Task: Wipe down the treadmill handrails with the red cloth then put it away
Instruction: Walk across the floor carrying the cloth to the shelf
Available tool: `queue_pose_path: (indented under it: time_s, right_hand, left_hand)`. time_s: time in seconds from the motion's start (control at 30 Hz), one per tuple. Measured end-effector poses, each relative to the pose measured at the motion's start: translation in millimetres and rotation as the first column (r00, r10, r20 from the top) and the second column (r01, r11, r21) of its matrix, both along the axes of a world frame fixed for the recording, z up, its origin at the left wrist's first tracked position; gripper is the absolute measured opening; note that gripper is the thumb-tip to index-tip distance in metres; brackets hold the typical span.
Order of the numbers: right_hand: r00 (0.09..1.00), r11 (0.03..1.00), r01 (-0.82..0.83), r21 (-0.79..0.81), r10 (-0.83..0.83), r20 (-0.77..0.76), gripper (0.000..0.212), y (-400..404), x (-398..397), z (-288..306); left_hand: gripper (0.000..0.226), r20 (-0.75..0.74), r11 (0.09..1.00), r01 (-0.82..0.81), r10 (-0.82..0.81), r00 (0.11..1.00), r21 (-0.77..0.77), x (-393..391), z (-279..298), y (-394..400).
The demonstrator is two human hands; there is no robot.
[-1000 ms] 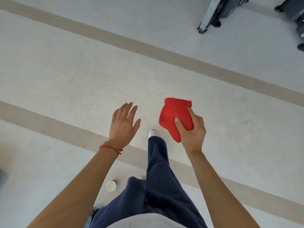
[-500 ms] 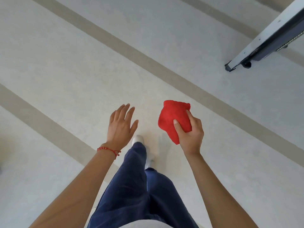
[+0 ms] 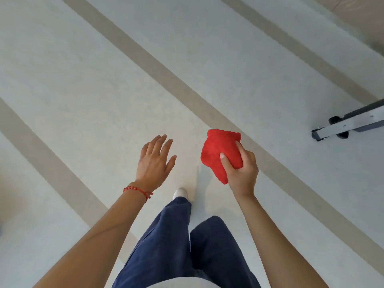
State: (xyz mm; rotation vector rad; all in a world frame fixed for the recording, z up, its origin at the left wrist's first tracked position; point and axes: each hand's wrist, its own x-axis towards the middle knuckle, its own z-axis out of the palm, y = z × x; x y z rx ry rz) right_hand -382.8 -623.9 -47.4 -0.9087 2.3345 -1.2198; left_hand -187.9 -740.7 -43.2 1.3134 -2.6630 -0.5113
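Observation:
My right hand (image 3: 242, 171) grips the bunched red cloth (image 3: 218, 151), held out in front of me above the floor, thumb across its front. My left hand (image 3: 154, 161) hovers to the left of the cloth, fingers spread and holding nothing; a red bead bracelet circles its wrist. At the right edge only the rear end of the treadmill base (image 3: 349, 124) shows, a grey and black frame with small wheels. Its handrails are out of view.
Pale floor with diagonal beige stripes (image 3: 166, 67) fills the view. My legs in dark blue trousers (image 3: 178, 246) and one white shoe (image 3: 180, 193) are below my hands. A beige surface (image 3: 361, 15) lies at the top right corner.
The view has swung left as I walk: the treadmill base has slid from the upper right down to the right edge. A small cup seen by my feet is gone. Both hands keep their pose.

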Motion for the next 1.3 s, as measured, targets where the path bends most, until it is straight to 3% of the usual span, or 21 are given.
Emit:
queue_pose_path:
  time_s: [0.77, 1.03, 1.3]
  right_hand:
    - [0.939, 0.939, -0.343, 0.003, 0.343, -0.024, 0.049, -399.6, -154.3, -7.0]
    - [0.909, 0.909, -0.418, 0.005, 0.418, 0.001, 0.049, -537.2, -127.0, -5.8]
    - [0.858, 0.858, -0.514, 0.001, 0.514, -0.018, 0.048, -709.4, -62.1, 0.7]
  left_hand:
    - [0.046, 0.032, 0.933, -0.360, 0.360, 0.933, 0.021, -125.1, 1.4, -339.7]
    - [0.053, 0.017, 0.892, -0.451, 0.451, 0.892, 0.020, -102.0, 1.9, -458.9]
    - [0.056, 0.015, 0.820, -0.570, 0.570, 0.821, 0.053, -29.3, 1.4, -598.0]
